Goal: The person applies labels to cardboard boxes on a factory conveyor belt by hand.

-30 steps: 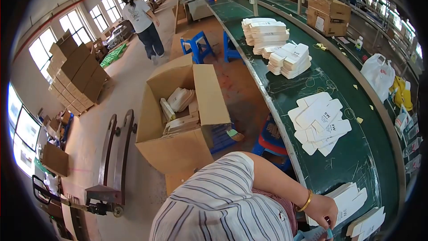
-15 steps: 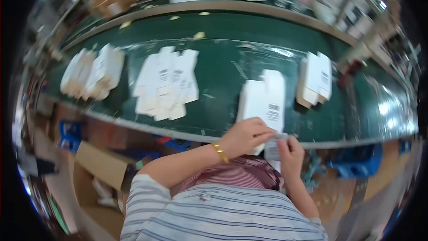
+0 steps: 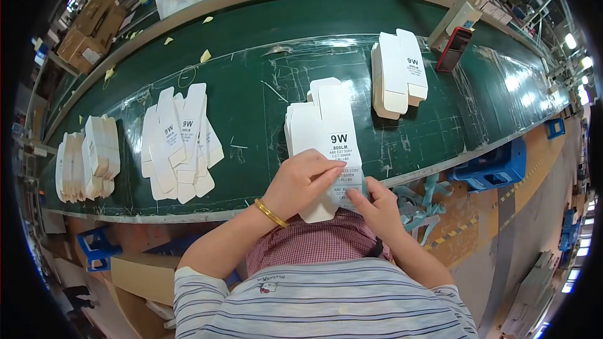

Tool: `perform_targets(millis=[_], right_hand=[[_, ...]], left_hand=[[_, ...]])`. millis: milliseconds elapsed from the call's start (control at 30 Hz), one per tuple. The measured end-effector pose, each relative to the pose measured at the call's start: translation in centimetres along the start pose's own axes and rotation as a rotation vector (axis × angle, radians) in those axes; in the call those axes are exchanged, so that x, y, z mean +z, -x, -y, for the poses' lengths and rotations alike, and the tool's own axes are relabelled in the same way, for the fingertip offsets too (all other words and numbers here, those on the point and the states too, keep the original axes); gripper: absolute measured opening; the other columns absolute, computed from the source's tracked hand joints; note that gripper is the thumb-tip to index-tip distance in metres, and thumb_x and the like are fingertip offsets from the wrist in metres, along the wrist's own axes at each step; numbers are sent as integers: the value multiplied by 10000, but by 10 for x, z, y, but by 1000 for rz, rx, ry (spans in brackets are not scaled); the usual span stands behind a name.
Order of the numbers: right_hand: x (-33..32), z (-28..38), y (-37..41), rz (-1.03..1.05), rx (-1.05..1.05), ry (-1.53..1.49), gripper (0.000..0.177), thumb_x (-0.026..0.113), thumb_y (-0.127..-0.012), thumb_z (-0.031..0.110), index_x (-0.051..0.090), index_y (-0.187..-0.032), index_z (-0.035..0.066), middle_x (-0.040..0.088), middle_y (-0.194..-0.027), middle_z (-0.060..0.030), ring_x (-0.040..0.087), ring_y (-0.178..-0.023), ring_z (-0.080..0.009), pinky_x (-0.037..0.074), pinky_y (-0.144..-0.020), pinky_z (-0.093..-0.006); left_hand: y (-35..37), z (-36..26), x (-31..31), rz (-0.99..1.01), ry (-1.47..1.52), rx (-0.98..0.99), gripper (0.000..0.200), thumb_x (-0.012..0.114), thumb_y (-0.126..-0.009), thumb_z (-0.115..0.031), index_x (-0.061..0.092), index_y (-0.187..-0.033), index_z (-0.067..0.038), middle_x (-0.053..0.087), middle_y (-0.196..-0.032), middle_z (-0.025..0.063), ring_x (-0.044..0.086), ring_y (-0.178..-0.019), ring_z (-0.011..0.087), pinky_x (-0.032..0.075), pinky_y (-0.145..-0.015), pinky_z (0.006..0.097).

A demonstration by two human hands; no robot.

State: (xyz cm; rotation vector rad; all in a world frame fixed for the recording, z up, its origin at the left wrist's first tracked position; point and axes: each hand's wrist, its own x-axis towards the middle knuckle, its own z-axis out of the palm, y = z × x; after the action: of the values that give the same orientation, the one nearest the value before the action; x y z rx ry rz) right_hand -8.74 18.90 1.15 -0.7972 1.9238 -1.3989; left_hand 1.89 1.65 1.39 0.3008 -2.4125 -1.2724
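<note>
A pile of flat white cartons (image 3: 321, 113) printed "9W" lies at the table's front edge, its lower end sticking out over it. Across the lower part of the top carton is a greyish strip of printed labels (image 3: 348, 183). My right hand (image 3: 380, 211) grips the strip from its right side, thumb on top. My left hand (image 3: 303, 182), with a gold bracelet on the wrist, rests over the pile, thumb and forefinger pinched at the strip's upper left edge. Whether a label is peeled off between those fingertips is too small to make out.
More flat cartons lie fanned out (image 3: 179, 144) on the left, in bundles (image 3: 100, 157) at far left, and stacked (image 3: 399, 72) on the right. A red-edged phone (image 3: 454, 49) leans on a post. Blue stools (image 3: 499, 166) and an open cardboard box (image 3: 144, 273) stand below.
The view has turned and sharpened. My hands stay at the label strip over the same carton pile, left fingers still pinched and right hand still holding the strip.
</note>
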Motion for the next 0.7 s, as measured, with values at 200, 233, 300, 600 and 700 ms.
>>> perform_targets(millis=[200, 233, 300, 600, 700], right_hand=[[-10, -2, -10, 146, 295, -151, 212, 591, -960, 174, 632, -1003, -29, 653, -842, -21, 565, -720, -58, 468, -645, -227], [-9, -2, -14, 129, 372, -255, 219, 585, -964, 171, 628, -1012, -38, 660, -854, -34, 585, -723, -65, 483, -645, -229], [-9, -2, -25, 91, 527, -464, 233, 573, -971, 164, 621, -1032, -56, 674, -878, -58, 625, -731, -80, 512, -644, -232], [-3, -7, -38, 51, 660, -624, 259, 567, -977, 163, 620, -1063, -76, 682, -928, -86, 650, -750, -106, 539, -650, -249], [-3, -6, -39, 42, 702, -616, 262, 565, -978, 162, 614, -1066, -79, 681, -928, -93, 654, -753, -111, 544, -653, -251]], left_hand=[[-3, -4, -20, -118, -24, -132, 305, 655, -866, -91, 666, -1167, -46, 637, -853, 84, 582, -691, 162, 482, -632, 276], [-1, 7, -19, -147, -112, -6, 274, 664, -846, -67, 683, -1118, -47, 636, -862, 84, 588, -710, 185, 486, -640, 285], [1, 24, -15, -151, -193, 149, 288, 681, -823, -52, 687, -1111, -51, 635, -868, 77, 590, -722, 205, 487, -640, 297], [6, 35, -4, -37, -326, 293, 425, 677, -714, -31, 681, -1136, -77, 559, -850, 30, 557, -763, 200, 467, -684, 327], [2, 31, -2, -23, -366, 281, 427, 682, -692, -8, 699, -1113, -74, 555, -835, 19, 544, -751, 188, 457, -675, 318]])
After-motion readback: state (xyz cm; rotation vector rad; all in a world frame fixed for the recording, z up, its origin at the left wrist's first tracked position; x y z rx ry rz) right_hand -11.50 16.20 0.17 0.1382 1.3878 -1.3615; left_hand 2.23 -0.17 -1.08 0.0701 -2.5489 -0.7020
